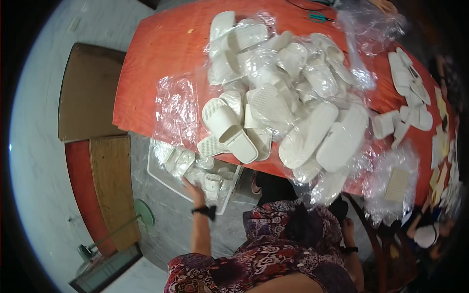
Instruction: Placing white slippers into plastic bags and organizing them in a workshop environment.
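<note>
The left hand is reaching open-fingered into the crate under the table, touching bagged slippers; the right hand is hanging low, grip unclear. Many slippers are lying unsorted above, so most work is remaining

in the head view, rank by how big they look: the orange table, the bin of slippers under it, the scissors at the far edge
1. Orange table: by far the largest, spanning most of the view.
2. Bin: much smaller, partly hidden under the table edge.
3. Scissors: smallest, though they lie farthest from the camera, which shrinks them.
</note>
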A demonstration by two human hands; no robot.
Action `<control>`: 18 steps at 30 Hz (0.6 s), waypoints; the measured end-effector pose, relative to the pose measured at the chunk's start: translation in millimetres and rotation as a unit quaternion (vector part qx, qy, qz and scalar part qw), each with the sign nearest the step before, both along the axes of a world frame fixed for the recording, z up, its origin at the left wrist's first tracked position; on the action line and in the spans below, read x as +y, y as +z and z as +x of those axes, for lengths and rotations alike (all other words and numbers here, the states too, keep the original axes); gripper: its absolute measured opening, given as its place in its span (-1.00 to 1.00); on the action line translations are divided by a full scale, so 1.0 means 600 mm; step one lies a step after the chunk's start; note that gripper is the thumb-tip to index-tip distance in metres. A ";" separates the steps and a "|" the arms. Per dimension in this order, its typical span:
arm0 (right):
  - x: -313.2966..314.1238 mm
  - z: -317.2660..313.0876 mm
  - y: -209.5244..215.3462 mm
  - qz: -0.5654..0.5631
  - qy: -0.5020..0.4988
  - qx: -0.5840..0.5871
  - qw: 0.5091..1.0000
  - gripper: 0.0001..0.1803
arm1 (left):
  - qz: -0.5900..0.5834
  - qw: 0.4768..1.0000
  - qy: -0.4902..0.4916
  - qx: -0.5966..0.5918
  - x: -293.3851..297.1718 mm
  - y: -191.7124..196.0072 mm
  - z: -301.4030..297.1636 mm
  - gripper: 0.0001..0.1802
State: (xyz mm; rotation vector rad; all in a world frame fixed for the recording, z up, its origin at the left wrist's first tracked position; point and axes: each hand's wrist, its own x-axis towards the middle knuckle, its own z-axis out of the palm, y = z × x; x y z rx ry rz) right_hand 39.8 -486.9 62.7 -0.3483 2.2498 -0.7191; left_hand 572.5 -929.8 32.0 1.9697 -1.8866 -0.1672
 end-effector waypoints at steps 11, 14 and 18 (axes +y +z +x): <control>0.047 -0.015 -0.080 -0.057 -0.007 -0.093 0.994 -0.77 | 0.149 0.885 0.004 0.442 -0.346 -0.050 0.040 -0.60; 0.043 0.019 -0.025 0.039 -0.030 -0.009 0.999 -0.75 | 0.082 0.990 -0.089 0.076 -0.309 -0.086 0.002 -0.68; -0.003 0.031 0.017 0.007 -0.166 -0.021 0.986 -0.77 | -0.036 0.986 -0.102 -0.129 -0.308 -0.099 0.052 -0.59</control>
